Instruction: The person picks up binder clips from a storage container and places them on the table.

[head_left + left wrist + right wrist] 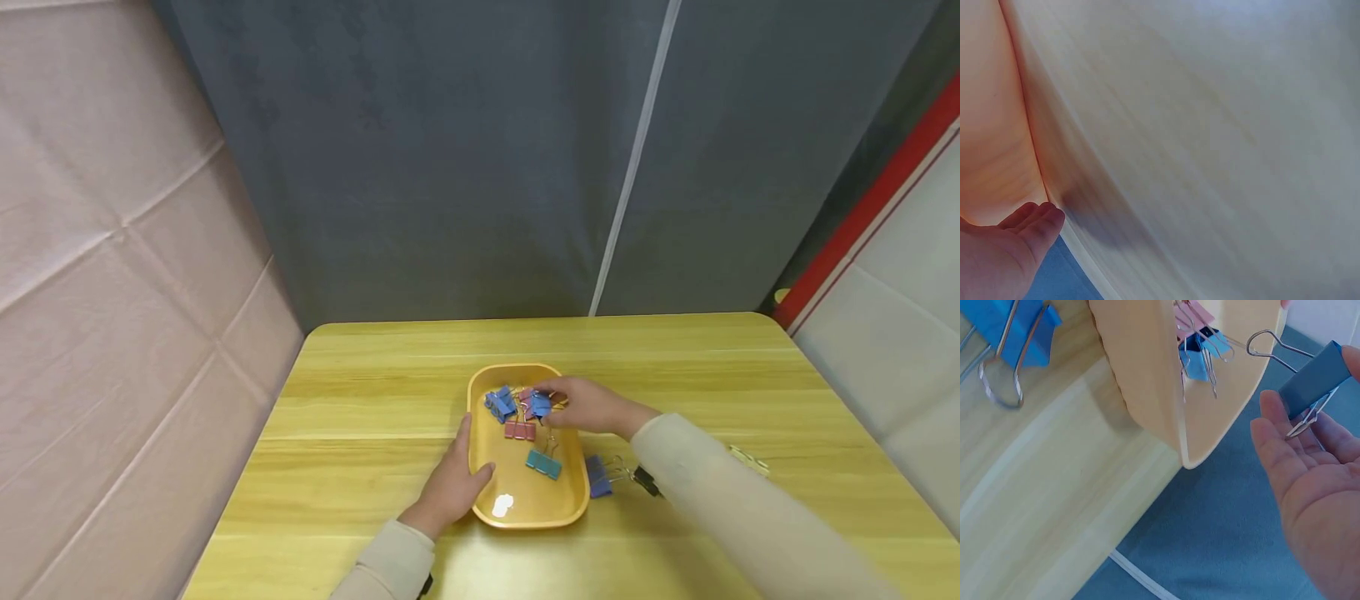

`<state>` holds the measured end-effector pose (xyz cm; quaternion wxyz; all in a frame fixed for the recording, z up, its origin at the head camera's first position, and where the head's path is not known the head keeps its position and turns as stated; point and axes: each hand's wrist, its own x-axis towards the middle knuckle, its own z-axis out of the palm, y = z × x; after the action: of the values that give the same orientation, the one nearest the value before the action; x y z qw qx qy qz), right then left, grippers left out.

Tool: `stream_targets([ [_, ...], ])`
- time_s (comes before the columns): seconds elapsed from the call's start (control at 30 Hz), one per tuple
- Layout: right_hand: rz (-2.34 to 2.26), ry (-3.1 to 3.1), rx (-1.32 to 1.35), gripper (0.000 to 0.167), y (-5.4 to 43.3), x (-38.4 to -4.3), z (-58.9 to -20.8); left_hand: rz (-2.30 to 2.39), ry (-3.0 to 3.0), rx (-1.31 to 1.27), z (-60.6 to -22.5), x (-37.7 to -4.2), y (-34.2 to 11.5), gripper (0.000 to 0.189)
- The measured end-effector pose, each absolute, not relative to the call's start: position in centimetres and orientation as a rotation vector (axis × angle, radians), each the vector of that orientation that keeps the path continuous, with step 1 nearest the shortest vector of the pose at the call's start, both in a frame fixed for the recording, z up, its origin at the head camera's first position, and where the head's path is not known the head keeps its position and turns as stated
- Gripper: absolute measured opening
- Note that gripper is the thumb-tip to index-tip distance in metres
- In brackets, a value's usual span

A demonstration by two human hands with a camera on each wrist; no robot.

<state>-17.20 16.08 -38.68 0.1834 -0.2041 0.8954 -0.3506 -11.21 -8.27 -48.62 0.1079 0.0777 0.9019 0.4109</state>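
Observation:
A yellow-orange tray (528,525) rests on the wooden table. Inside its far half is a cluster with blue binder clips (501,403); nearer lie a pink binder clip (520,430) and a teal binder clip (543,464). My right hand (592,406) reaches over the tray's right rim. In the right wrist view, its fingertips pinch a blue binder clip (1315,380) by the body, wire handles sticking out. My left hand (447,483) rests against the tray's left side, fingers fairly straight along the outer wall and thumb over the rim.
Just right of the tray lies a dark blue binder clip (598,477). A black object (647,481) shows beside the right sleeve. Farther right, a pale yellow clip (748,460) is partly hidden by that sleeve. A grey curtain (450,167) hangs beyond the table's far edge.

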Motion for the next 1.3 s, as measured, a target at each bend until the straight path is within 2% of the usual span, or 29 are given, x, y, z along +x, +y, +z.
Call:
stream_targets([
  [0.97, -0.874, 2.687, -0.596, 0.06, 21.1, -16.4, -37.6, 1.224, 2.65, 0.237, -48.9, -11.4, -8.4, 0.085],
  [1.3, -0.79, 2.756, -0.502, 0.061, 23.5, -15.6, -37.7, 1.257, 2.638, 0.24, -49.0, -11.5, -8.3, 0.085],
])
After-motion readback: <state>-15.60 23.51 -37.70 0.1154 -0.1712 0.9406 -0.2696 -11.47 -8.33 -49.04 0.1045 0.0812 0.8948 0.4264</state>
